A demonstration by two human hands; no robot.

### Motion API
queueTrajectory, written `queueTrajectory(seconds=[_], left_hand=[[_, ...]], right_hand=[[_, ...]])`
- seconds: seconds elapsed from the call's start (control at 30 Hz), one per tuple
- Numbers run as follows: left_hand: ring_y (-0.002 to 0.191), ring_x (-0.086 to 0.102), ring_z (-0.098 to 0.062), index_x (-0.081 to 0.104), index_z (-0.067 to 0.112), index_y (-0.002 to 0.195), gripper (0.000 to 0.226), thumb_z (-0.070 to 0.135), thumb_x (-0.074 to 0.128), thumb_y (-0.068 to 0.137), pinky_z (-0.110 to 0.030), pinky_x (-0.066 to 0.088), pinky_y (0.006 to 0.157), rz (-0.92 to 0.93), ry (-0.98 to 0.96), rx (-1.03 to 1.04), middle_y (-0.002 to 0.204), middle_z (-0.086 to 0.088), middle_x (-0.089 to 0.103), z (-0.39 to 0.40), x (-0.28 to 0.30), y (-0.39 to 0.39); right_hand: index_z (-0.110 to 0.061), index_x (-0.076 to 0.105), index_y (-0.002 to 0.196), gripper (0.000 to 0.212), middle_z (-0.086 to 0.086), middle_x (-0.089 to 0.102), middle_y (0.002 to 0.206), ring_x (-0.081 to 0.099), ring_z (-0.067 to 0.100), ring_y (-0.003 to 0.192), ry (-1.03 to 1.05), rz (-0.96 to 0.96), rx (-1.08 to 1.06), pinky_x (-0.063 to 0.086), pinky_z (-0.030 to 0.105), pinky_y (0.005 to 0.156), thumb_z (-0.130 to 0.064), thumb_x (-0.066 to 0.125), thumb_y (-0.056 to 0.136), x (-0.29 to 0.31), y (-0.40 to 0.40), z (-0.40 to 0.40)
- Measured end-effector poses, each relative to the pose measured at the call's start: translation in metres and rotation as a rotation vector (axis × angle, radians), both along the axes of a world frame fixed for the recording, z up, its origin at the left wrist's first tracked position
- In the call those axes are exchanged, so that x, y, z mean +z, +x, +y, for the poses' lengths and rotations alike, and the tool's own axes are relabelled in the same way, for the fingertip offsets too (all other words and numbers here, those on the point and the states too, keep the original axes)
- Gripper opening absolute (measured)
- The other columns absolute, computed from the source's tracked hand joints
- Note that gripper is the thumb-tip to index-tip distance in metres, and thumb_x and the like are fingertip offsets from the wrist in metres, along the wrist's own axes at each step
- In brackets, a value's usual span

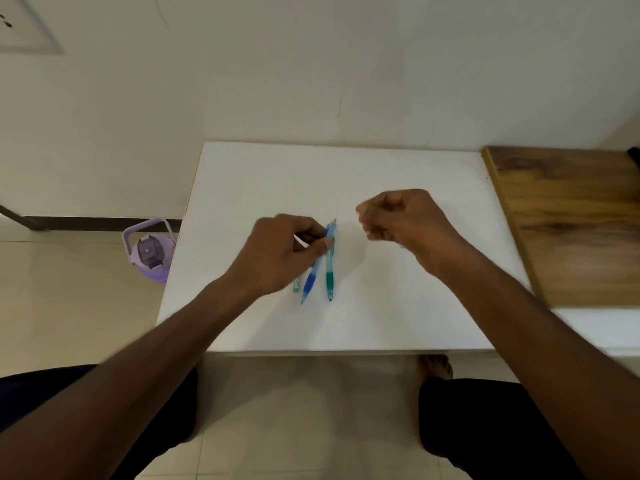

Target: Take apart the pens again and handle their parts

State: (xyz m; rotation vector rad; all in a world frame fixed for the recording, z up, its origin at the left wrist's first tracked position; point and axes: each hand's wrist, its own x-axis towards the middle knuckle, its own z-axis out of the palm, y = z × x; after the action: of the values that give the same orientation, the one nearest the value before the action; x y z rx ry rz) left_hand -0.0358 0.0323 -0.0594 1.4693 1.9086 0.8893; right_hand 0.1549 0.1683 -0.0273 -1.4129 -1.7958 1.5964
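1. The blue pen [313, 268] lies slanted near the middle of the white tabletop [398, 306], its grip end toward the person and its upper barrel pinched between the thumb and fingers of the left hand [282, 252].
2. Just beside it on the right, the green pen [330, 271] lies nearly straight; the two barrels look to meet or cross under the fingertips, though blur hides the exact contact.
3. A third, pale green tip [296, 285] shows under the left hand, mostly covered.
4. The right hand [403, 216] hovers above the tabletop, apart from the pens, fingers curled in and holding nothing that can be seen.
5. To handle the blue pen cleanly, I judge the pinch should stay on its barrel alone, lifting without dragging the green neighbour.
6. A lilac water bottle [149, 251] stands on the floor to the left; a wooden board [571, 220] lies to the right.
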Motion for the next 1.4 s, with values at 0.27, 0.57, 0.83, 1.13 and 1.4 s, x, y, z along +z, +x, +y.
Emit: queueTrajectory(seconds=[0.27,0.57,0.83,1.13,1.4], left_hand=[[0.067,0.075,0.002,0.068,0.051,0.086,0.011,0.047,0.075,0.093,-0.01,0.055,0.054,-0.136,0.003,0.047,0.08,0.033,0.072,0.001,0.001,0.005],[0.067,0.076,-0.001,0.073,0.036,0.093,0.01,0.045,0.077,0.091,-0.013,0.057,0.053,-0.196,-0.055,0.065,0.073,0.02,0.075,0.001,-0.005,0.011],[0.065,0.072,0.007,0.075,0.026,0.104,0.02,0.043,0.073,0.094,-0.009,0.054,0.053,-0.128,-0.079,0.034,0.08,0.02,0.071,0.0,-0.003,0.014],[0.066,0.074,-0.005,0.08,0.021,0.111,0.028,0.043,0.074,0.094,-0.01,0.057,0.058,-0.103,-0.124,0.035,0.081,0.018,0.073,0.005,0.002,0.017],[0.063,0.075,0.001,0.075,0.035,0.093,0.009,0.041,0.081,0.09,-0.009,0.053,0.052,-0.163,-0.176,0.102,0.067,0.022,0.075,-0.003,-0.008,0.009]], right_hand=[[-0.01,0.077,0.085,0.022,0.003,0.076,0.076,0.075,0.022,0.077,0.376,-0.564,0.241,0.064,0.041,0.084,-0.028,0.089,0.084,-0.022,0.007,-0.01],[-0.017,0.079,0.091,0.024,-0.007,0.075,0.076,0.073,0.012,0.07,0.391,-0.446,0.186,0.059,0.023,0.073,-0.041,0.08,0.091,-0.021,0.003,-0.003],[-0.015,0.084,0.092,0.009,0.003,0.081,0.084,0.075,0.015,0.074,-0.023,-0.009,0.153,0.064,0.029,0.073,-0.023,0.082,0.089,-0.012,-0.011,-0.013],[-0.011,0.083,0.089,0.005,0.008,0.08,0.087,0.069,0.016,0.075,-0.038,0.103,-0.063,0.063,0.033,0.075,-0.015,0.08,0.088,-0.008,-0.014,-0.018],[-0.026,0.081,0.084,0.023,-0.012,0.076,0.079,0.07,0.003,0.072,0.308,-0.571,0.263,0.054,0.022,0.064,-0.047,0.088,0.081,-0.018,0.001,-0.007]])
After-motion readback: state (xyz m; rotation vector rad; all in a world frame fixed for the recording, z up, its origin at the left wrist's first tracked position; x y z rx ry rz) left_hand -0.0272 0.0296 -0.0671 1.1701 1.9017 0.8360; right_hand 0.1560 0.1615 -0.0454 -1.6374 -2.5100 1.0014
